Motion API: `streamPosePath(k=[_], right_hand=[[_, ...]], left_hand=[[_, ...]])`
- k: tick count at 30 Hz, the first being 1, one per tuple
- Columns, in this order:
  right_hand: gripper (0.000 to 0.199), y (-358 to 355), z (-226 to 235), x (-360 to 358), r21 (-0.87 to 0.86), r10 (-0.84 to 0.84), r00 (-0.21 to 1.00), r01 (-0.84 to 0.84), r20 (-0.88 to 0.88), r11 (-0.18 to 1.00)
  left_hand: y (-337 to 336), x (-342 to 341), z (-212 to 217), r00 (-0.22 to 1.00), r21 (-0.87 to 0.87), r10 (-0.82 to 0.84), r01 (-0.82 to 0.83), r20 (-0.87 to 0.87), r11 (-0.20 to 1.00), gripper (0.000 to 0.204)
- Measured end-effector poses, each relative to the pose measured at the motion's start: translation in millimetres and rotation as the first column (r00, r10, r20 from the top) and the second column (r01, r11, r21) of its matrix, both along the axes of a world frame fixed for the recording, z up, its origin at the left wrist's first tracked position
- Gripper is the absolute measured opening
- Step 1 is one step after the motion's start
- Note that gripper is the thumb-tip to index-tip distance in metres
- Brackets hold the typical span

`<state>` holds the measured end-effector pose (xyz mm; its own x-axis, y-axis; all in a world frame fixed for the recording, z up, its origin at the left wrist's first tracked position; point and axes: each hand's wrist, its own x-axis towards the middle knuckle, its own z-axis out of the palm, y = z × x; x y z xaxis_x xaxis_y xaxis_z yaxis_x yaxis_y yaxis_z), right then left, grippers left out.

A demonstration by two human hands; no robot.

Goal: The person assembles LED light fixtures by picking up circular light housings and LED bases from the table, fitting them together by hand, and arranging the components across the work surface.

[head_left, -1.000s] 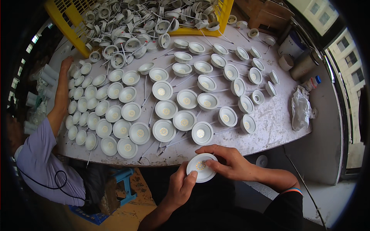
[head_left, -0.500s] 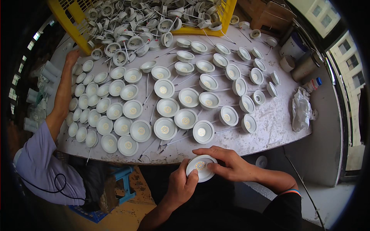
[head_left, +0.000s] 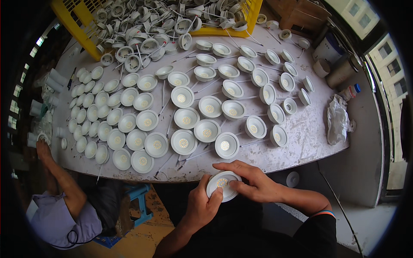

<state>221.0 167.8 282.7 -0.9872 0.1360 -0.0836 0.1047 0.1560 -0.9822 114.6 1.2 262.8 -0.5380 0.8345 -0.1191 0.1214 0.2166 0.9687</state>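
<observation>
Lamp cup [head_left: 222, 185] sits lower centre, below table edge [head_left: 275, 161], same as 1 s ago. My left hand [head_left: 202, 208] grips its rim, right hand [head_left: 254, 185] fingers now pressed on its face; seating w/ pressure, I reckon.

Soft, even daylight fills the scene, brightest at the windows [head_left: 389, 64] on the right, and the tabletop [head_left: 301, 133] shows only faint shadows. Focus is sharp at centre. Straight edges bow outward, and a black vignette rings the frame.
</observation>
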Motion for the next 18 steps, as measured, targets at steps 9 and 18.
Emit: streamPosePath(k=[9, 18], right_hand=[[0.059, 13, 10, 14, 0.046, -0.078, 0.99, 0.073, 0.119, 0.996], [0.059, 11, 7, 13, 0.493, -0.033, 0.974, 0.143, -0.225, 0.858]], left_hand=[[-2, -8, -3, 0.977, 0.087, 0.011, -0.03, 0.211, 0.996, 0.036], [-3, -11, 4, 0.984, 0.019, -0.017, 0.013, 0.18, 1.0, 0.041]])
